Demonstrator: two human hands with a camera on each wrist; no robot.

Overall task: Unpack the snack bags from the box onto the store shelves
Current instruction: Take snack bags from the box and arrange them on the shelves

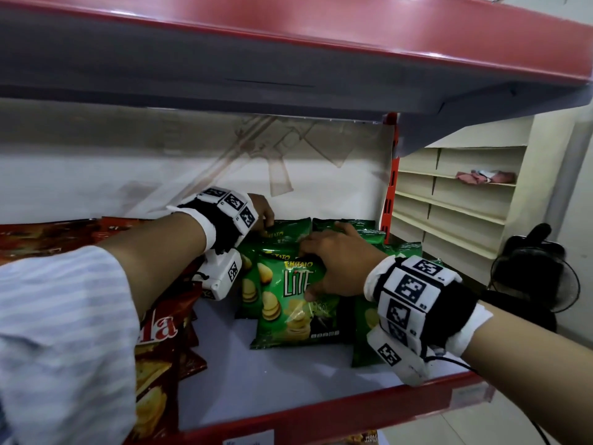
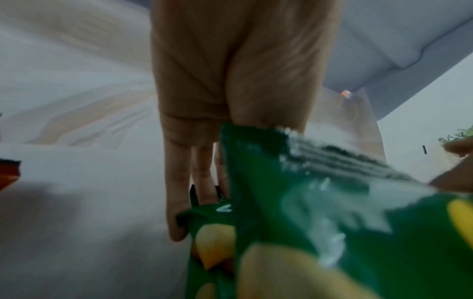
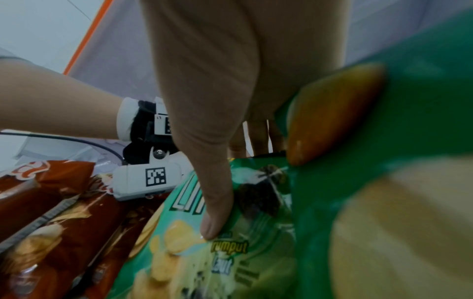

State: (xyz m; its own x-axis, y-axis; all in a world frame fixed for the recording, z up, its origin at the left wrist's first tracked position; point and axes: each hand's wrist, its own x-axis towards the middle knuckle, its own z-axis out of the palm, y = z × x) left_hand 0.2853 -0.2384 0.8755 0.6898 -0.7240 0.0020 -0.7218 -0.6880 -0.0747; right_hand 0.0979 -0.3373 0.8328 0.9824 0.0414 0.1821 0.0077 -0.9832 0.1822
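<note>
Several green snack bags stand in rows on the white shelf. My right hand grips the front green bag near its top: the thumb presses the printed face of this green bag, and the fingers reach over the top edge behind it. My left hand reaches deeper, onto the tops of the rear green bags. In the left wrist view its fingers point straight down behind a green bag; the thumb is hidden. No box is in view.
Red snack bags lie stacked on the left of the shelf, close to my left forearm. The upper shelf hangs low overhead. A red upright bounds the shelf on the right; beyond it stand a cream shelving unit and a black fan.
</note>
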